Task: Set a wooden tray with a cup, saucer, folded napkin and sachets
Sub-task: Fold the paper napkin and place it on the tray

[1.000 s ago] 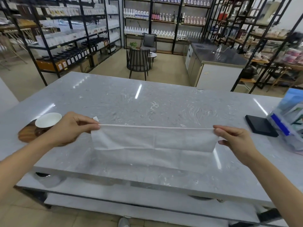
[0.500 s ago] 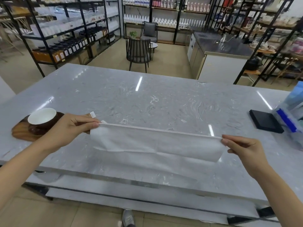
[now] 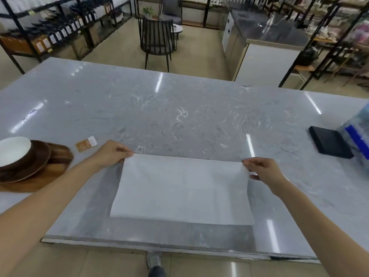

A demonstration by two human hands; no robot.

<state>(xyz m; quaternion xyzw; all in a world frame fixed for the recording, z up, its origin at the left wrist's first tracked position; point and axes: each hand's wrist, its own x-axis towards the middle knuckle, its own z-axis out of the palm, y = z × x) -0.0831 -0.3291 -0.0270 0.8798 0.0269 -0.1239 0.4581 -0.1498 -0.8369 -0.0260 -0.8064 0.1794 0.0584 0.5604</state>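
A white napkin [image 3: 183, 188] lies spread and folded in half on the grey marble table [image 3: 179, 116], near the front edge. My left hand [image 3: 111, 154] pinches its far left corner and my right hand [image 3: 263, 170] pinches its far right corner. At the far left a wooden tray [image 3: 50, 168] carries a dark brown saucer [image 3: 32, 162] with a white cup [image 3: 14, 148] on it. An orange and white sachet [image 3: 86, 143] lies flat on the table just right of the tray.
A black flat box [image 3: 329, 141] sits on the table at the right, beside a clear plastic pack with blue print [image 3: 357, 132]. Behind the table stand a dark chair [image 3: 156, 39], a counter and shelving racks.
My hands have lowered the napkin from hanging in the air to lying flat on the table. The camera has tilted further down, showing the tray and the sachet more fully.
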